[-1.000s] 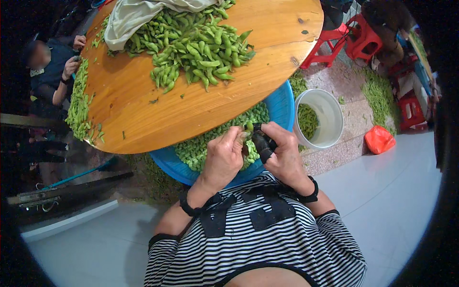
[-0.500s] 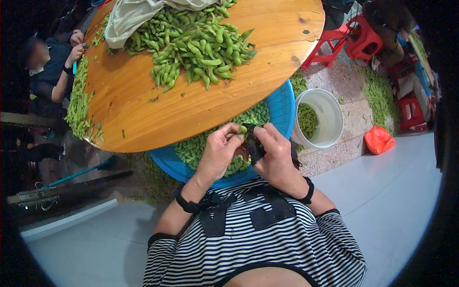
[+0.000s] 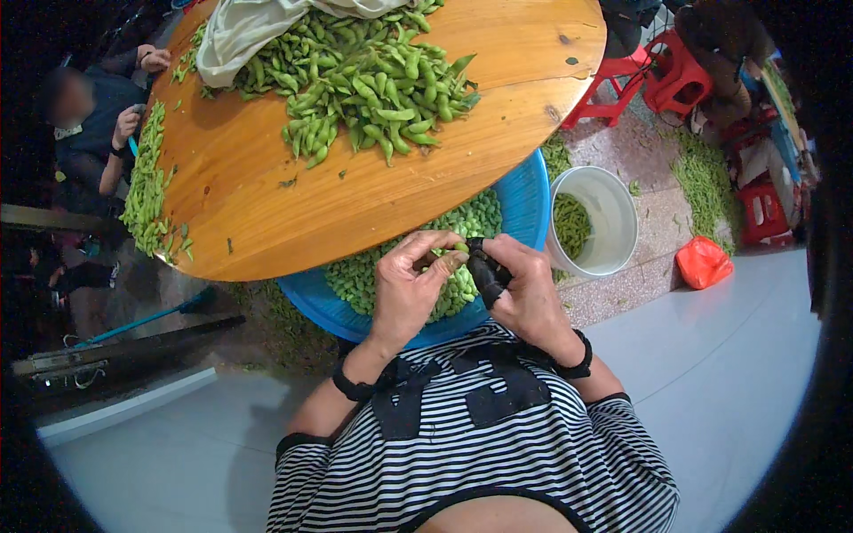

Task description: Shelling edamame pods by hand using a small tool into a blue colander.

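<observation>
My left hand (image 3: pixel 404 291) pinches a green edamame pod (image 3: pixel 461 248) between thumb and forefinger. Close beside it, touching or nearly so, is my right hand (image 3: pixel 536 298), closed, with black material (image 3: pixel 487 275) about its thumb and fingertips. Whether that is a finger covering or a held tool, I cannot tell. Both hands are over a blue basin (image 3: pixel 536 195) holding many shelled green beans (image 3: pixel 455 289). Above it, a heap of edamame pods (image 3: pixel 382 102) lies on the wooden table (image 3: pixel 355 209), partly under a pale cloth (image 3: pixel 233 44).
A white bucket (image 3: pixel 622 222) with green pods or husks inside stands right of the basin. Green husks (image 3: pixel 702 182) litter the floor near red stools (image 3: pixel 613 89) and a red plastic bag (image 3: pixel 704 262). Another person (image 3: pixel 93 133) sits at the table's left, by more pods (image 3: pixel 147 186).
My right hand has shifted slightly right, and the black material at its fingertips has turned. My left hand still pinches a green pod. The other person's hands have moved apart.
</observation>
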Motion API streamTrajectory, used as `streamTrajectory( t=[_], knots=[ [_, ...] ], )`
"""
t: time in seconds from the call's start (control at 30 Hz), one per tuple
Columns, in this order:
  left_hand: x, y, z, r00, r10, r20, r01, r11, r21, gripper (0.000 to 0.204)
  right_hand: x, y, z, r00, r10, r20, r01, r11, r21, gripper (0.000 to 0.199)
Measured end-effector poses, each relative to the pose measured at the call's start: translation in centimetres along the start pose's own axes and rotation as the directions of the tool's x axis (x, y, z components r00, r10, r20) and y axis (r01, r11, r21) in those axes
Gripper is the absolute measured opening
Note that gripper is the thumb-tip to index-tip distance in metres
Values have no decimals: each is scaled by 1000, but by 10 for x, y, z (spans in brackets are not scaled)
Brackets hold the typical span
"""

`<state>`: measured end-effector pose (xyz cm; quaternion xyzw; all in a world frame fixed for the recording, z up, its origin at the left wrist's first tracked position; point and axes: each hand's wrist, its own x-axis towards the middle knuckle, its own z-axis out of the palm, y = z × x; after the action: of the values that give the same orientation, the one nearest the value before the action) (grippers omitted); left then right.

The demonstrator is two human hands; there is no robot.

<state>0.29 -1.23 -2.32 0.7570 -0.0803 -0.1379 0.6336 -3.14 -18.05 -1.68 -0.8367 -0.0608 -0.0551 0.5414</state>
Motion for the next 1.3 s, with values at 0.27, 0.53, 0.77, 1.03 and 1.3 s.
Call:
streamTrajectory(
  t=[0.27, 0.53, 0.77, 1.03, 1.3],
  knots=[
    [-1, 10, 2, 965, -170, 202, 260, 738, -622, 16, -4, 0, -23, 980, 178, -90, -153, 961, 231, 12],
    [0, -3, 2, 958, -241, 159, 285, 871, -400, 15, -2, -2, -13, 999, -10, 51, 2, 987, 161, 15],
    [0, 0, 5, 961, -262, 91, 277, 916, -291, 13, -2, 4, -16, 995, -23, 97, 5, 985, 174, 13],
    [2, -9, -4, 894, -316, 317, 446, 703, -555, 13, 3, 12, -17, 942, 183, 282, -315, 775, 548, 6],
    [5, -27, -7, 876, -243, 417, 477, 568, -671, 20, 4, 8, -10, 956, 171, 240, -285, 746, 602, 3]
  ],
)
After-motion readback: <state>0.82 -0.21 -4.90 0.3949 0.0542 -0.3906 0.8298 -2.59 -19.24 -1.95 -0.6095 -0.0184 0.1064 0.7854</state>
